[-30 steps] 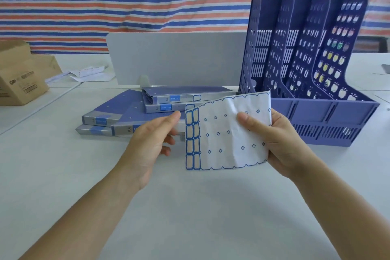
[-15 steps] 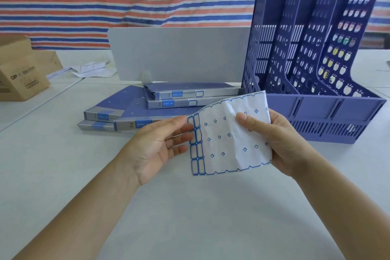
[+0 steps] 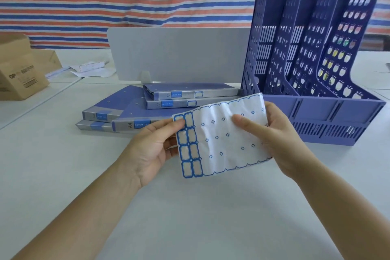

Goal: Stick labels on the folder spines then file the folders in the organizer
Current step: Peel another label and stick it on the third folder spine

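Since the earlier frames the left hand (image 3: 152,150) has closed in on the label sheet (image 3: 223,139): its thumb, which sat off the sheet's edge, now lies on the top corner label, with the fingers curled behind the paper. The sheet has also tipped, so its left column faces up toward the camera.

The right hand (image 3: 280,139) grips the sheet's other end, thumb across the front and fingers behind, holding the paper taut above the surface (image 3: 190,217). That steady hold probably gives the left thumb something to pick against. Only two columns of blue-bordered labels (image 3: 191,145) remain at the left edge; the rest of the sheet is bare backing, which explains why the left hand works at that side.

Behind the sheet, the folders (image 3: 179,107) lie flat in a loose pile with their spines turned toward the person, handy for sticking. Two upper spines already show a small bordered label; the lower ones are partly hidden. Just beside the pile on the right stands the organizer (image 3: 316,110), its slots holding no folder yet. A cardboard box (image 3: 19,74) sits well apart at far left.
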Available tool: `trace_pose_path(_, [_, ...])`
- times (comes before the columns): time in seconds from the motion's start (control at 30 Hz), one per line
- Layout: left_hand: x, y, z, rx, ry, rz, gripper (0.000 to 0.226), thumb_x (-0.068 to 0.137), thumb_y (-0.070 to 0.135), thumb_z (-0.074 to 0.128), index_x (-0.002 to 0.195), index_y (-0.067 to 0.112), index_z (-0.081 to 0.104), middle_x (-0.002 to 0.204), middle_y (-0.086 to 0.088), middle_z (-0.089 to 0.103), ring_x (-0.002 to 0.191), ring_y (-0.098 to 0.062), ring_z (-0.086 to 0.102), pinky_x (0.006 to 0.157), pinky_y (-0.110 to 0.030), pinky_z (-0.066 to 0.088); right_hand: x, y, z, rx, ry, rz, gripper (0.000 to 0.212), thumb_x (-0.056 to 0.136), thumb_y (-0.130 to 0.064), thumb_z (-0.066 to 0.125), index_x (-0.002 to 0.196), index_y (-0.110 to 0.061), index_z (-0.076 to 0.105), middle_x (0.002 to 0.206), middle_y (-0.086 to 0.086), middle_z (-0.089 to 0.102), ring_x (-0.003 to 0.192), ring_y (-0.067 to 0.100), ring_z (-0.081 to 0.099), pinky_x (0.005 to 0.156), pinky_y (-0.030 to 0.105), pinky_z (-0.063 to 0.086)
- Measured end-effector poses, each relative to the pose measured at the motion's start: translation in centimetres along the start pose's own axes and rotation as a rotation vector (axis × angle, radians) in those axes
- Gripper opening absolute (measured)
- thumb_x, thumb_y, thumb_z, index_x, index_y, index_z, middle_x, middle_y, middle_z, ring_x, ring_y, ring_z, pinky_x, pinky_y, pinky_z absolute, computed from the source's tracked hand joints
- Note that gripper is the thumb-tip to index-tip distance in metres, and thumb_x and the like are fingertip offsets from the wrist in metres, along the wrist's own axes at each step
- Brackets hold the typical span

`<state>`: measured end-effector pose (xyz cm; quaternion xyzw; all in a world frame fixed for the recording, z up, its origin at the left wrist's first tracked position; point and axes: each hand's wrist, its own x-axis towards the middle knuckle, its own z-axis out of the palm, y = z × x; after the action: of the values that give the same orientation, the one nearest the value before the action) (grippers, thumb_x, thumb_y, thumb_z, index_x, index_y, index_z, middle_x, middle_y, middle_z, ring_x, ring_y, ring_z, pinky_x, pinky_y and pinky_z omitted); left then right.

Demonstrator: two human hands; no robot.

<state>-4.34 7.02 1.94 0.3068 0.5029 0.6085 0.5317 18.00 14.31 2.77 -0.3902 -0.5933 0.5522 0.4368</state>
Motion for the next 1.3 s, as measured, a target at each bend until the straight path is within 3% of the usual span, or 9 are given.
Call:
trace_pose_path(0.1, [-0.1, 0.0, -0.2, 0.101, 0.018, 0.091, 0.022, 0.082, 0.021, 0.069, 0.099, 0.009, 0.075, 0.098, -0.010, 0.076, 0.083, -0.018, 0.066, 0.077, -0.032, 0.053, 0.3, 0.8, 0.0, -0.432, 0.269, -0.220, 0.072, 0.078, -0.040, 0.080, 0.139, -0.037, 0.041, 0.128, -0.014, 0.058, 0.117, 0.011, 0.060, 0.096, 0.039, 0.052])
trace_pose_path(0.23, [-0.5, -0.2, -0.2, 0.276, -0.063, 0.171, 0.027, 0.083, 0.025, 0.069, 0.102, 0.007, 0.075, 0.105, -0.016, 0.074, 0.087, -0.023, 0.061, 0.079, -0.037, 0.048, -0.3, 0.7, 0.4, -0.709, 0.259, -0.547, 0.044, 0.091, -0.040, 0.065, 0.133, -0.027, 0.056, 0.126, -0.015, 0.052, 0.123, 0.006, 0.046, 0.106, 0.021, 0.035])
trace_pose_path(0.37, [-0.8, -0.4, 0.1, 0.345, -0.106, 0.217, 0.029, 0.074, 0.029, 0.072, 0.095, 0.010, 0.077, 0.089, -0.009, 0.074, 0.071, -0.012, 0.055, 0.065, -0.027, 0.048, -1.0, 0.7, 1.4, -0.911, 0.282, -0.682, 0.033, 0.089, -0.050, 0.059, 0.109, -0.028, 0.073, 0.114, -0.013, 0.065, 0.124, 0.013, 0.052, 0.116, 0.051, 0.019])
trace_pose_path(0.43, [-0.8, -0.4, 0.2, 0.347, -0.115, 0.226, 0.028, 0.073, 0.027, 0.074, 0.095, 0.010, 0.077, 0.084, -0.004, 0.073, 0.064, -0.008, 0.055, 0.065, -0.027, 0.047, -1.4, 0.3, 1.9, -0.942, 0.279, -0.722, 0.031, 0.087, -0.049, 0.061, 0.104, -0.028, 0.075, 0.109, -0.013, 0.068, 0.119, 0.012, 0.055, 0.115, 0.053, 0.020])
trace_pose_path(0.57, [-1.0, -0.4, 0.3, 0.344, -0.185, 0.219, 0.029, 0.073, 0.028, 0.074, 0.096, 0.010, 0.077, 0.086, -0.005, 0.073, 0.070, -0.014, 0.054, 0.064, -0.024, 0.046, -2.5, -1.1, 2.3, -0.707, 0.021, -0.518, 0.021, 0.088, -0.048, 0.065, 0.095, -0.031, 0.077, 0.088, -0.020, 0.074, 0.087, -0.001, 0.067, 0.083, 0.023, 0.052])
trace_pose_path(0.67, [-1.2, -0.5, 0.3, 0.330, -0.236, 0.191, 0.033, 0.072, 0.031, 0.075, 0.097, 0.009, 0.077, 0.089, -0.011, 0.071, 0.079, -0.028, 0.048, 0.067, -0.026, 0.045, -2.6, -1.3, 2.2, -0.572, -0.114, -0.364, 0.014, 0.085, -0.042, 0.071, 0.088, -0.030, 0.079, 0.080, -0.021, 0.075, 0.077, -0.002, 0.069, 0.063, 0.012, 0.051])
trace_pose_path(0.87, [-1.5, -0.2, 0.5, 0.275, -0.272, 0.155, 0.034, 0.076, 0.027, 0.072, 0.102, 0.006, 0.075, 0.107, -0.025, 0.070, 0.093, -0.035, 0.054, 0.088, -0.047, 0.042, -2.3, -1.6, 2.0, -0.356, -0.150, -0.151, 0.012, 0.083, -0.035, 0.076, 0.086, -0.023, 0.078, 0.078, -0.007, 0.078, 0.068, 0.011, 0.075, 0.061, 0.030, 0.062])
trace_pose_path(1.07, [-1.6, -0.4, 0.8, 0.251, -0.217, 0.163, 0.032, 0.081, 0.029, 0.066, 0.096, 0.003, 0.074, 0.095, -0.017, 0.071, 0.087, -0.032, 0.054, 0.079, -0.043, 0.043, -2.3, -1.6, 2.0, -0.301, -0.166, -0.078, 0.011, 0.083, -0.030, 0.077, 0.088, -0.020, 0.078, 0.081, -0.002, 0.079, 0.071, 0.016, 0.076, 0.065, 0.036, 0.063])
trace_pose_path(1.3, [-1.8, -0.3, 1.0, 0.231, -0.194, 0.141, 0.022, 0.081, 0.025, 0.066, 0.091, 0.008, 0.074, 0.092, -0.014, 0.074, 0.087, -0.027, 0.063, 0.088, -0.049, 0.046, -2.4, -1.5, 2.4, -0.211, -0.184, -0.016, 0.012, 0.083, -0.028, 0.076, 0.090, -0.018, 0.078, 0.083, 0.000, 0.079, 0.074, 0.020, 0.077, 0.069, 0.040, 0.063])
